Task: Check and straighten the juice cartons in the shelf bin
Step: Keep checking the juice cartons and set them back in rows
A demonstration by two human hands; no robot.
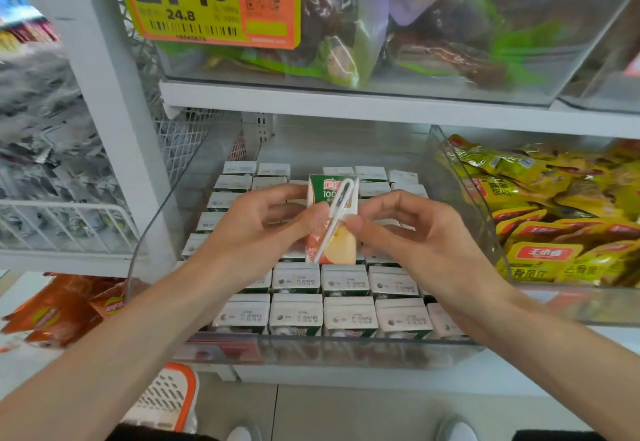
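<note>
Holding one juice carton (341, 248) above the clear shelf bin (329, 350), we have both hands on it. Our left hand (266, 222) grips the carton from its left side, with the thumb on the front and the fingers curled behind. Our right hand (408, 233) pinches the right edge between thumb and forefinger, close to the white wrapped straw (338, 203) that lies slanted across the front face. The other fingers of this hand are loosely curled. The carton stands almost upright, with a green band at the top and a picture of an apple lower down.

Under it the other cartons (349, 316) stand in rows inside the bin, their white tops with printed dates turned up. Just beside the bin, on the right, another clear bin has yellow snack packets (540, 215). On the shelf above we see a yellow and orange price label (204, 1) reading 21.8, hung on a bin of bagged goods (433, 32). Orange packets (62, 309) lie low on the left.
</note>
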